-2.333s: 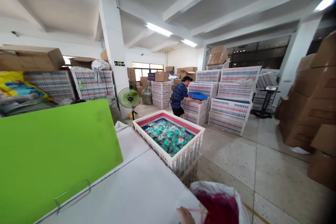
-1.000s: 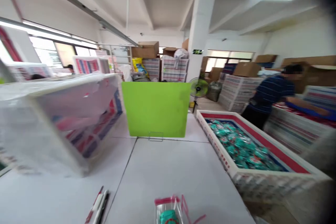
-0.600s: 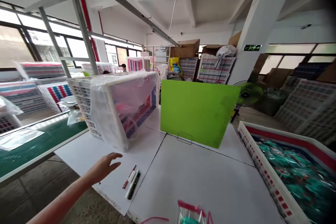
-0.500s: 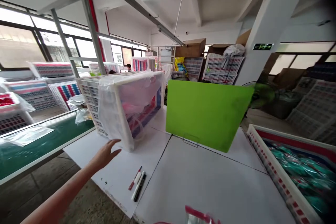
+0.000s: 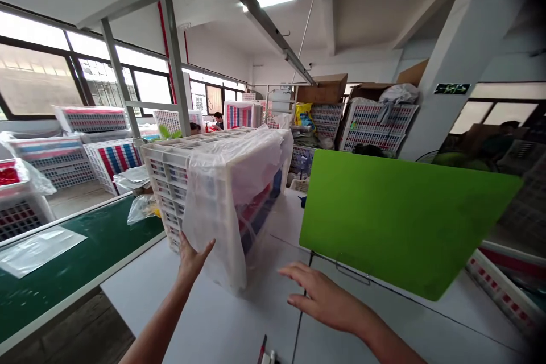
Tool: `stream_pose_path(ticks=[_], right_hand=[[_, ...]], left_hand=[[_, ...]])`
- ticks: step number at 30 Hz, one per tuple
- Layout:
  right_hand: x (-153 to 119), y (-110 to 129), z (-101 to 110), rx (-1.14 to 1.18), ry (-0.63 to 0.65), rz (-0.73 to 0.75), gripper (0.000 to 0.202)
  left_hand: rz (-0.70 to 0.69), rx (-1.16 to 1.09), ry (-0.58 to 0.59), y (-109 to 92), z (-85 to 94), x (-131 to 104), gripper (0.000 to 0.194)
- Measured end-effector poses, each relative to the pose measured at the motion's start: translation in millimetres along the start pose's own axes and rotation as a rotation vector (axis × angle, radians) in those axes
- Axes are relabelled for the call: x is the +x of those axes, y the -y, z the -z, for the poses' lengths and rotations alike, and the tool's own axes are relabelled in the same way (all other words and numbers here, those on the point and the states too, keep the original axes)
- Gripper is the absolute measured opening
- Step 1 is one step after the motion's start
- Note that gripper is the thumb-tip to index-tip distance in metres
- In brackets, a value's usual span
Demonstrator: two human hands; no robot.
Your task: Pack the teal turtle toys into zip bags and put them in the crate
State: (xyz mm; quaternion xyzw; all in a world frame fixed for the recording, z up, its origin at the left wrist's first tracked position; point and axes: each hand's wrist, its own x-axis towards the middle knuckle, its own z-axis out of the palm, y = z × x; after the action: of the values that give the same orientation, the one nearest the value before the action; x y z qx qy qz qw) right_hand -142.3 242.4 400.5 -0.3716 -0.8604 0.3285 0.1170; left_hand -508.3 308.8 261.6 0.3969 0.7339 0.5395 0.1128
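Observation:
A white plastic crate (image 5: 170, 182) lies on its side on the white table (image 5: 187, 318), its open face toward the right. Clear plastic sheeting (image 5: 213, 205) hangs over its near corner, and red and blue striped lining shows inside. My left hand (image 5: 193, 261) is at the crate's near lower side, thumb and fingers spread; whether it touches the plastic I cannot tell. Over the table to the right of the crate, my right hand (image 5: 319, 296) hovers with fingers apart and holds nothing. Behind it, a green board (image 5: 401, 216) leans upright on a wire stand (image 5: 352, 274).
Pens (image 5: 265, 352) lie at the table's near edge. Along the left runs a green conveyor belt (image 5: 102, 244) with a flat clear bag (image 5: 42, 250) on it. A crate (image 5: 503, 290) stands at the right. Metal framing (image 5: 173, 62) rises behind, and people sit far back.
My view has moved closer to the crate. My left hand has gone to the crate's near side with its fingers spread, and my right hand has come into view over the table.

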Motion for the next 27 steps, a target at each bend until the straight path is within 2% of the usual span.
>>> stream_pose_path(ticks=[3, 5, 8, 9, 12, 14, 16, 19, 22, 23, 25, 27], right_hand=[[53.6, 13.5, -1.1, 0.032, -0.139, 0.088, 0.057], [80.9, 21.6, 1.0, 0.034, -0.240, 0.091, 0.065], [112.1, 37.5, 7.4, 0.086, -0.376, 0.099, 0.083], [120.2, 43.1, 9.4, 0.121, -0.411, 0.119, 0.090], [139.7, 54.8, 11.4, 0.183, -0.483, 0.172, 0.108], [151.3, 54.9, 8.8, 0.159, -0.523, 0.144, 0.110], [164.1, 49.4, 5.2, 0.142, -0.576, 0.098, 0.110], [186.3, 38.0, 2.3, 0.174, -0.601, 0.080, 0.107], [210.1, 31.3, -0.4, 0.195, -0.515, 0.112, 0.075], [218.2, 30.5, -3.3, 0.206, -0.489, 0.136, 0.066], [235.4, 30.0, -13.5, 0.257, -0.466, 0.199, 0.062], [253.4, 30.5, -28.1, 0.335, -0.472, 0.226, 0.063]], left_hand=[[0.039, -0.145, 0.057, -18.9, 5.3, 31.2, 0.117], [0.006, -0.230, 0.088, -31.6, 8.9, 32.7, 0.095], [-0.162, -0.323, 0.135, -52.8, 6.8, 4.5, 0.064], [-0.250, -0.294, 0.195, -60.7, 2.8, -10.1, 0.058], [-0.569, -0.260, 0.470, -84.0, -18.4, -51.9, 0.040], [-0.715, -0.226, 0.552, -95.5, -35.0, -67.6, 0.045], [-0.764, -0.201, 0.559, -102.6, -48.5, -70.9, 0.049], [-0.728, -0.210, 0.587, -106.9, -58.7, -62.9, 0.046], [-0.555, -0.297, 0.683, -96.6, -58.1, -56.4, 0.045], [-0.462, -0.334, 0.710, -86.4, -56.5, -55.9, 0.048], [-0.225, -0.381, 0.692, -52.9, -52.7, -56.0, 0.056], [-0.025, -0.406, 0.552, -4.3, -50.3, -56.0, 0.060]])
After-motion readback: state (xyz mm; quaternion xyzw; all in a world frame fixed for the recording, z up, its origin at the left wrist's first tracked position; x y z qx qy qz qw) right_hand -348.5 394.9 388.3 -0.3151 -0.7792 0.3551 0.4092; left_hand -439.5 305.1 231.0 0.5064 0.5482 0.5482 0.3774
